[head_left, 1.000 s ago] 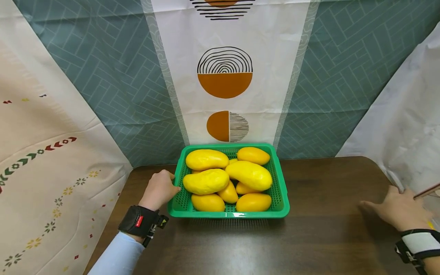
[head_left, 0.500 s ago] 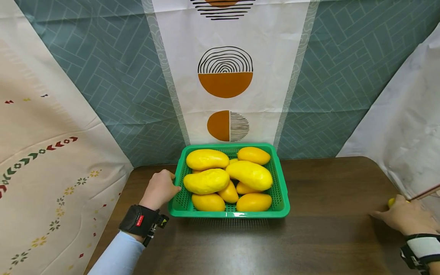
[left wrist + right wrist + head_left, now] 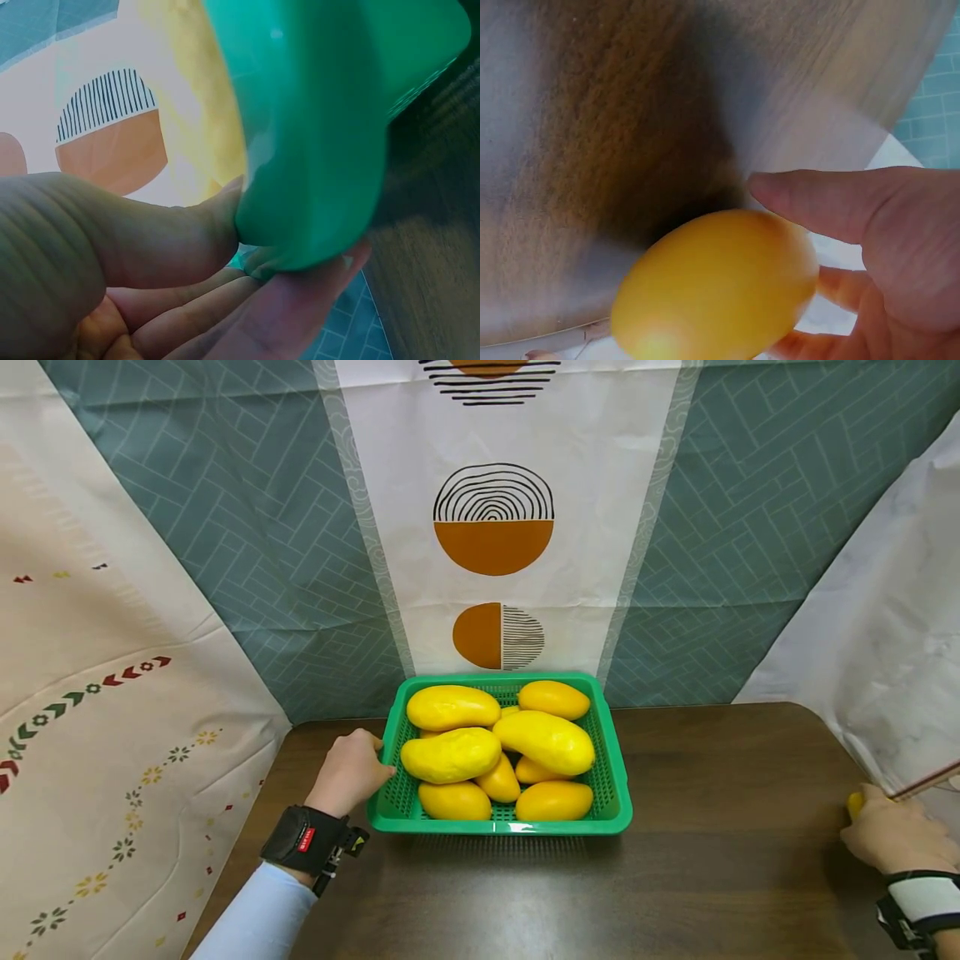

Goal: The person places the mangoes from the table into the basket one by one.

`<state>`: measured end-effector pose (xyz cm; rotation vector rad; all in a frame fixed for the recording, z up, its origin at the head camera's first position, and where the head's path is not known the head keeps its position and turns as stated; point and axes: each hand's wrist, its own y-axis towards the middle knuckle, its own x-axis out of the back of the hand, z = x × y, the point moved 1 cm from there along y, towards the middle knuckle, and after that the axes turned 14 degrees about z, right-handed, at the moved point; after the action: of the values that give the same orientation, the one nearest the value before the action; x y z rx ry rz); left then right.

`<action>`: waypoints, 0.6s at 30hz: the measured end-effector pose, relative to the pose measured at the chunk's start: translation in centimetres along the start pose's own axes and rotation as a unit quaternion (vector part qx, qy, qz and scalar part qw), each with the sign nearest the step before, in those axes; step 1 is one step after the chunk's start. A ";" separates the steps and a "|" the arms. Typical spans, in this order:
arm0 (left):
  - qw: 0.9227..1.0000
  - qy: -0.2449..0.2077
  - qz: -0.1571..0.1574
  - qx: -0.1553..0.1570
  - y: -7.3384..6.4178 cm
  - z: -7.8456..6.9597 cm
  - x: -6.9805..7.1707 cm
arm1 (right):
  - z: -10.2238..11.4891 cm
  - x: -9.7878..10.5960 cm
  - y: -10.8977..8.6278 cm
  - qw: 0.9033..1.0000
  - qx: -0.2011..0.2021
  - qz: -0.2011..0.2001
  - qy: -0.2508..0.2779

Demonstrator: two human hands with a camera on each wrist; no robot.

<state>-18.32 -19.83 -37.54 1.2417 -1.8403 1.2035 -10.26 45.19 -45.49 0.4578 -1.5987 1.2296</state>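
Note:
With thumb and fingers, my left hand [image 3: 348,772] pinches the left rim of a green plastic basket [image 3: 495,828]; the left wrist view shows the thumb on the inner side and fingers under the rim [image 3: 311,150]. Several yellow fruits fill the basket, among them large pale elongated ones [image 3: 450,756] and smaller orange-yellow mangoes [image 3: 553,801]. At the table's right edge, my right hand [image 3: 896,833] holds another orange-yellow mango [image 3: 720,289] between thumb and fingers. In the head view the hand covers most of that mango.
The dark wooden table [image 3: 720,827] ends just past my right hand. Patterned cloths hang at the back [image 3: 300,527] and left [image 3: 112,710], and a white one [image 3: 885,635] at the right. A thin brownish stick-like thing [image 3: 926,781] juts in by the right hand.
My right hand has moved slightly right; its spread thumb and fingers have closed round a mango at the table edge. My left hand and the basket stay put.

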 end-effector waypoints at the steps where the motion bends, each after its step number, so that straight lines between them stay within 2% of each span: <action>1: 1.000 -0.001 0.000 0.000 0.0 0.0 0.0 | -0.1 0.1 0.0 1.000 0.007 -0.004 -0.004; 6: 1.000 -0.008 0.001 -0.001 0.1 0.0 0.0 | -0.6 0.1 0.2 0.999 0.031 -0.032 -0.017; 9: 1.000 -0.010 0.001 -0.003 0.1 0.1 0.0 | -0.4 0.0 0.2 0.998 0.029 -0.044 -0.022; 15: 1.000 -0.008 -0.002 -0.003 0.2 0.2 0.0 | 1.8 -0.1 -0.1 0.999 0.027 -0.037 -0.006; 18: 1.000 -0.007 -0.002 -0.003 0.2 0.2 0.0 | 3.1 0.2 -0.4 0.998 0.047 -0.045 0.001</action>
<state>-18.51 -19.99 -37.67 1.2532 -1.8493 1.1904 -11.51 42.41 -44.95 0.5831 -1.5071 1.2398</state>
